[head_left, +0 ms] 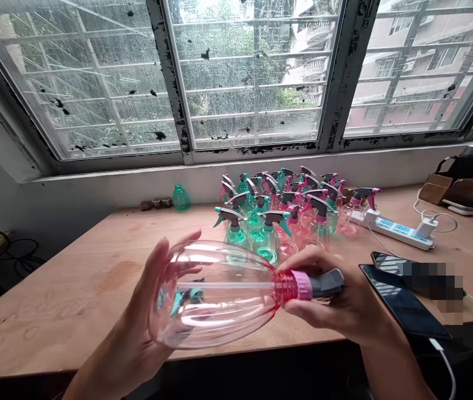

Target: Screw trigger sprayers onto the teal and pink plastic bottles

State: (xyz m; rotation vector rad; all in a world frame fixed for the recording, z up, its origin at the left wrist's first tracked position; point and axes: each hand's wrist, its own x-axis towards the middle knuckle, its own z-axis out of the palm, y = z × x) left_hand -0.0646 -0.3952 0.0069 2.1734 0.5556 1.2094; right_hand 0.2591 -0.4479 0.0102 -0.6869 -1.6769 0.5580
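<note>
A clear pink spray bottle (228, 311) lies sideways in the air between my hands, over the table's front edge. My left hand (147, 311) is wrapped around its base at the left. At the neck, my right hand (340, 311) closes around the pink collar (302, 285) and the grey spray head (327, 283), whose trigger is mostly hidden by the fingers. A thin straight tube runs inside the bottle. Through its clear wall a teal and grey spray head (190, 297) shows, partly distorted.
Several green and pink spray bottles (265, 236) stand grouped behind my hands on the wooden table (73, 283). A green bottle without a head (181, 198) stands near the wall. To the right are a white power strip (398, 229), two phones (403, 300), cables and a brown case (448, 189).
</note>
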